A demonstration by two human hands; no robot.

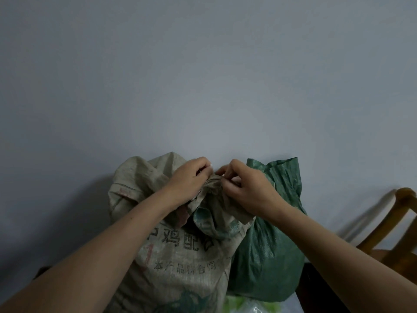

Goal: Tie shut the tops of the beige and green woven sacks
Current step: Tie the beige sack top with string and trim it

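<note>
The beige woven sack with dark printed characters stands against the grey wall. The left hand and right hand pinch its bunched top, seemingly around a tie. The green woven sack touches its right side, beside a wooden chair.

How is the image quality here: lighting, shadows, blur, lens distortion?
Head view: dim, flat, bluish light and no glare; soft shadows on the wall left of the beige sack and beside the wooden chair; both hands and the sack's print are fairly sharp; wide-angle stretch enlarges the forearms toward the bottom corners.
</note>
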